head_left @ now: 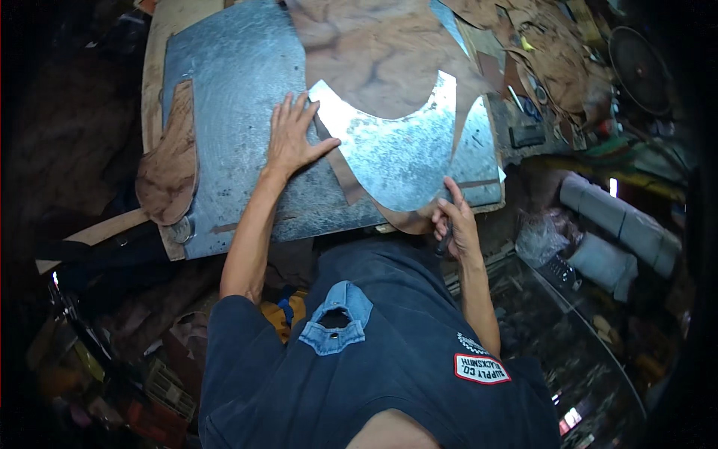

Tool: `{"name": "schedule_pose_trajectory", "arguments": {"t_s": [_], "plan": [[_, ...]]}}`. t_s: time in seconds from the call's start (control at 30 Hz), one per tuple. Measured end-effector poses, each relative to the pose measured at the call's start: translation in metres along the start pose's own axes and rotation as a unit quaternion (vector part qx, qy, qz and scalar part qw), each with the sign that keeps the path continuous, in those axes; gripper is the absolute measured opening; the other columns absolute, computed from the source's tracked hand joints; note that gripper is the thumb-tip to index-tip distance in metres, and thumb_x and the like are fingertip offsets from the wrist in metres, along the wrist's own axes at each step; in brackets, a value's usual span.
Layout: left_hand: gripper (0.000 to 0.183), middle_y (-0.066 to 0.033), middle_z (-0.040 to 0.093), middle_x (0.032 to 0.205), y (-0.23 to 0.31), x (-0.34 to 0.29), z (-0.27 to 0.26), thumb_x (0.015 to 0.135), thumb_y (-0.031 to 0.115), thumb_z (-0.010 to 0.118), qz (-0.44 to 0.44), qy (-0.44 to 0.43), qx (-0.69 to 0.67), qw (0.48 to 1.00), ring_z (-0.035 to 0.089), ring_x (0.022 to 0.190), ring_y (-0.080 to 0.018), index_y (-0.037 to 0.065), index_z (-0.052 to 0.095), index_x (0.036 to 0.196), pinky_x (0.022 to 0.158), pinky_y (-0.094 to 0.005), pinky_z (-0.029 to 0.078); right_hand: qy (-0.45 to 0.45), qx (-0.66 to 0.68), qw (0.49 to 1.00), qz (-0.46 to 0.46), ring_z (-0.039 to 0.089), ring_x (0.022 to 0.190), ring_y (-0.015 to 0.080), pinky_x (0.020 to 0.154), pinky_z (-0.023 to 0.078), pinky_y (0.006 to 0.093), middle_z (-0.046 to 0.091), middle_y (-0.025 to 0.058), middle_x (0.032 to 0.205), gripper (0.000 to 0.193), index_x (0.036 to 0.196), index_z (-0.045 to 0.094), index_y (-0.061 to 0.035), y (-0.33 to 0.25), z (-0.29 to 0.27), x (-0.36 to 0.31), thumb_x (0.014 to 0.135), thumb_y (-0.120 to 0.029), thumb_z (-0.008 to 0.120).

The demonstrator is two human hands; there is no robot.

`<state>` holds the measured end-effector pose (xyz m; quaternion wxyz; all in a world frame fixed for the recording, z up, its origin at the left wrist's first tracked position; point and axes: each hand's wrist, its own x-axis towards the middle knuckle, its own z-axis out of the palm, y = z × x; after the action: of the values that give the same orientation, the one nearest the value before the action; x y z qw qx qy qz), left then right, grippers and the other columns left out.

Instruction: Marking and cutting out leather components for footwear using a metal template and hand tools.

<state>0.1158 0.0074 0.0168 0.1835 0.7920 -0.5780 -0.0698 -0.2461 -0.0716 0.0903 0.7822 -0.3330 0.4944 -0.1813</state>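
Currently, in the head view, a shiny metal plate [393, 153] is lying on brown leather [381, 56]. At the plate's left edge, the left hand [292, 142] is resting fingers-spread, gripping nothing; by its lower right, the right hand [458, 221] is holding a dark tool [445, 240] in curled fingers.

A leather workshop: a brown hide [381, 52] lies at twelve o'clock on a metal-topped table [224, 112], under a sheet-metal template [396, 150]; a cut leather piece [168, 179] sits between nine and ten, leather scraps [562, 54] at two.
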Motion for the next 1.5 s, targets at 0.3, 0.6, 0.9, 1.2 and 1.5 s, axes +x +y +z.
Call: {"name": "schedule_pose_trajectory", "arguments": {"t_s": [0.3,0.6,0.9,1.2,1.5], "plan": [[0.080,-0.0165,0.036,0.151,0.000,-0.005,-0.015,0.071,0.061,0.075,0.002,0.001,0.008,1.000,0.019,0.146,-0.0390,0.012,0.057,0.131,0.118,-0.0559,0.015,-0.031,-0.323,0.945,0.031,0.059,0.050,0.0174,0.043,0.046,0.0314,0.060,0.0099,0.069,0.047,0.133,0.041,0.0004,-0.046,0.045,-0.010,0.097,-0.026,0.057],[0.083,-0.0214,0.067,0.111,0.015,0.097,-0.067,0.080,0.076,0.051,0.033,-0.337,-0.013,0.941,0.064,0.101,-0.0354,0.000,0.070,0.107,0.095,-0.0521,0.046,-0.257,-0.636,0.651,-0.323,0.058,0.092,0.0453,0.082,0.047,0.0498,0.059,0.0270,0.096,0.033,0.122,0.052,-0.0012,-0.037,0.141,0.082,0.090,-0.008,0.056],[0.125,-0.0342,0.053,0.129,0.020,0.146,-0.049,0.060,0.094,0.052,-0.096,-0.417,-0.150,0.891,0.050,0.125,-0.0452,-0.011,0.055,0.128,0.108,-0.0568,0.032,-0.103,-0.613,0.667,-0.411,0.064,0.098,0.0446,0.089,0.051,0.0475,0.065,0.0310,0.102,0.036,0.118,0.063,0.0019,-0.005,0.211,0.180,0.086,-0.013,0.054],[0.123,-0.0230,0.032,0.153,0.031,0.156,-0.065,0.063,0.092,0.052,-0.069,-0.522,-0.096,0.845,0.031,0.142,-0.0372,0.006,0.035,0.149,0.114,-0.0577,0.024,-0.085,-0.632,0.649,-0.415,0.065,0.096,0.0437,0.088,0.051,0.0476,0.066,0.0307,0.098,0.032,0.113,0.066,0.0003,-0.005,0.221,0.188,0.087,-0.013,0.053],[0.116,-0.0216,0.033,0.153,0.032,0.149,-0.070,0.066,0.091,0.051,-0.082,-0.509,-0.097,0.851,0.027,0.144,-0.0381,0.012,0.037,0.150,0.118,-0.0545,0.014,-0.067,-0.636,0.665,-0.386,0.065,0.094,0.0439,0.085,0.052,0.0492,0.065,0.0309,0.100,0.029,0.111,0.067,-0.0011,-0.002,0.227,0.179,0.089,-0.014,0.053]]}}
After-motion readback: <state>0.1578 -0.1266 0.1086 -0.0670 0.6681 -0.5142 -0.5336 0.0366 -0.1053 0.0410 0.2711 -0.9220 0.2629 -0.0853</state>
